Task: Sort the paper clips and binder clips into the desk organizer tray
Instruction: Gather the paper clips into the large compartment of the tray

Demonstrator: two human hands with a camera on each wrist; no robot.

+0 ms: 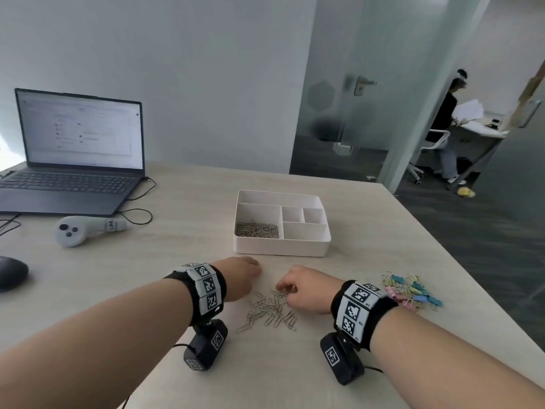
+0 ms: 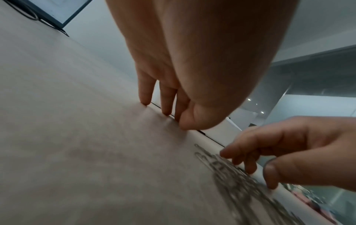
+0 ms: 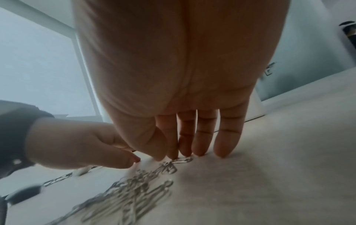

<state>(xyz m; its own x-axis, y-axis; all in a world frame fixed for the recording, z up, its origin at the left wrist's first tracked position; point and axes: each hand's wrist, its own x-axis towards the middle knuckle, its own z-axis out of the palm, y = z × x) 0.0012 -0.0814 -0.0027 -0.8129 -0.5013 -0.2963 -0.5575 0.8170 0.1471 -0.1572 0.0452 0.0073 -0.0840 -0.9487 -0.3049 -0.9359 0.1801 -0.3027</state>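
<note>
Loose silver paper clips point(image 1: 271, 309) lie in a pile on the desk between my hands. My right hand point(image 1: 281, 287) is at the pile's far end. In the right wrist view its thumb and forefinger point(image 3: 167, 157) pinch a paper clip point(image 3: 183, 160), and the other fingertips touch the desk. My left hand point(image 1: 253, 265) sits left of the pile, its straight fingertips point(image 2: 165, 112) on bare desk, holding nothing. The white organizer tray point(image 1: 281, 249) stands just beyond, with paper clips point(image 1: 256, 230) in its front left compartment. Coloured binder clips point(image 1: 413, 290) lie to the right.
An open laptop point(image 1: 76, 160), a white controller point(image 1: 76, 230) and a dark mouse point(image 1: 11, 273) occupy the desk's left side, with cables point(image 1: 138, 214) between them. The desk's right edge point(image 1: 460, 278) runs close to the binder clips. A person sits in the room beyond the glass door.
</note>
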